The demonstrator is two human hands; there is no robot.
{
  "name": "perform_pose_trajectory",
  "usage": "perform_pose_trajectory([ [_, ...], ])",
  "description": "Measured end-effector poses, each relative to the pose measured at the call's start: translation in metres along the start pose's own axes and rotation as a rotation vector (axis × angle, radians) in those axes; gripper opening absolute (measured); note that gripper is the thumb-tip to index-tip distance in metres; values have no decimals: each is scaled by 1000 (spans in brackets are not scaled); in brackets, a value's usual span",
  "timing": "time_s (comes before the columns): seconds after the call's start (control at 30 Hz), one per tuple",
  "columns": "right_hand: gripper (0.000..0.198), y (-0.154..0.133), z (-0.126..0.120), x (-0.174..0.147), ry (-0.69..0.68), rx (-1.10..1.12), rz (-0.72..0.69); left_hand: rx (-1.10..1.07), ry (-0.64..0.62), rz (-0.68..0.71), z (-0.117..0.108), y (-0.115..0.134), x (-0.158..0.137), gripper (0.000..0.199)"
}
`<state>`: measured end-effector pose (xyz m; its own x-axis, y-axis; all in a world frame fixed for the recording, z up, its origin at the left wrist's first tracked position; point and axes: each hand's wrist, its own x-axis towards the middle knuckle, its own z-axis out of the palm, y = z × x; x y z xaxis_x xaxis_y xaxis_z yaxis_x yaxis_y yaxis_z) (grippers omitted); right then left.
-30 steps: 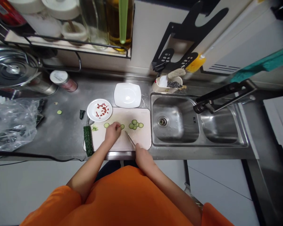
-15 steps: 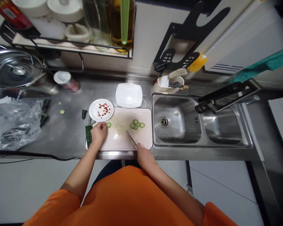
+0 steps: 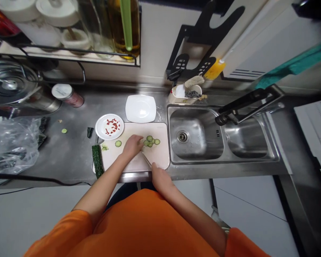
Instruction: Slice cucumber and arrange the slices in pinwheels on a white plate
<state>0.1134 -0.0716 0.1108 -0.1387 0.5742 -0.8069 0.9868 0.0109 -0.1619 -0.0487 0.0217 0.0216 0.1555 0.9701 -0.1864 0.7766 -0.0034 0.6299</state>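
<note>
My left hand (image 3: 133,146) is over the middle of the cutting board (image 3: 128,165), its fingers drawn together and pointing right at a cluster of cucumber slices (image 3: 150,141). Whatever its fingertips hold, if anything, is hidden. In my right hand (image 3: 162,179) is a knife (image 3: 146,159), gripped by the handle near the board's front edge. Its blade points up and left, the tip close below my left fingers. A single cucumber slice (image 3: 118,143) and some pale green pieces (image 3: 105,146) lie on the board's left part. Along its left edge rests a dark green cucumber length (image 3: 97,161).
Behind the board stand a plate of red bits (image 3: 101,132) and a white square dish (image 3: 140,109). A double sink (image 3: 195,134) with a black faucet (image 3: 240,103) lies right. Left are a cucumber end (image 3: 90,132), a pink can (image 3: 68,95) and a plastic bag (image 3: 13,142).
My left hand has moved right across the board, from the cucumber length to the slice cluster. My right hand keeps the knife nearly in place. The view has shifted slightly.
</note>
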Motion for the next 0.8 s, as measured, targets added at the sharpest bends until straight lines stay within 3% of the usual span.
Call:
perform_pose_trajectory([
  [0.17,33,0,-1,-1,16,25,6,46,-120,9,12,9,16,29],
  [0.57,36,3,-2,-1,16,15,-17,-31,-134,-59,4,19,17,9],
  [0.8,37,7,-1,2,9,13,-36,-129,-42,-239,-11,8,2,7],
])
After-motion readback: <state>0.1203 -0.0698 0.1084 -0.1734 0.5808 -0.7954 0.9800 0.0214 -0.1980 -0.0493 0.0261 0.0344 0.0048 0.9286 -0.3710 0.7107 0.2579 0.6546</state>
